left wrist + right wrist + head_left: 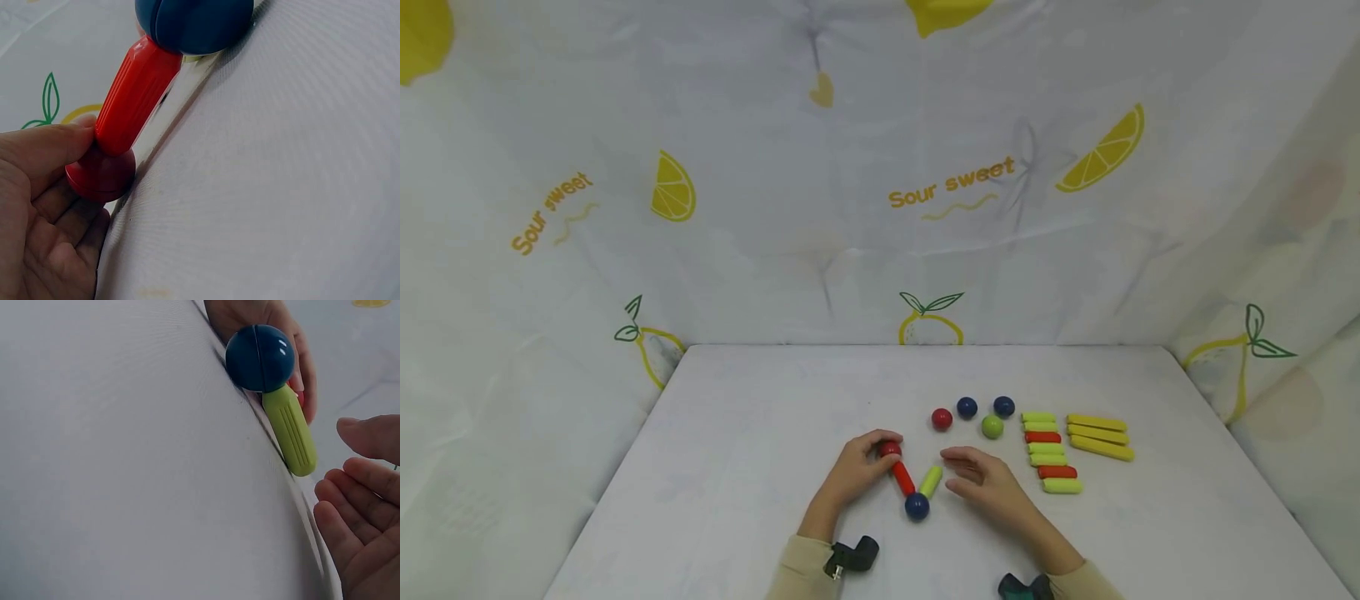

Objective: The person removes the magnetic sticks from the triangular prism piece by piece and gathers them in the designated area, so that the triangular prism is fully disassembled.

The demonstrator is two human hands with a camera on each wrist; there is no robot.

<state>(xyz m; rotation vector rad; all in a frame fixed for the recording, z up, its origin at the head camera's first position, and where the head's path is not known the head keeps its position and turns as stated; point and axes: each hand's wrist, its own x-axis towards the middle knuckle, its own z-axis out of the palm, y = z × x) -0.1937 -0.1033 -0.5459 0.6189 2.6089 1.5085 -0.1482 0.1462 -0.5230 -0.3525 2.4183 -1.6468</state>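
A V-shaped piece lies on the white table, with a dark blue ball (917,507) at its near corner. From that ball a red rod (903,478) runs to a red ball (101,175), and a yellow-green rod (290,431) forms the other arm, its far end bare. My left hand (854,468) holds the red ball between thumb and fingers. Just right of the yellow-green rod, my right hand (992,486) hovers with relaxed fingers and nothing in them; in the right wrist view a gap shows between its fingertips and the rod.
Beyond the hands lie a loose red ball (942,419), two dark blue balls (967,407) and a green ball (992,427). To their right is a column of short yellow-green and red rods (1047,448), then three longer yellow rods (1099,435). A lemon-print cloth (775,250) hangs behind the table.
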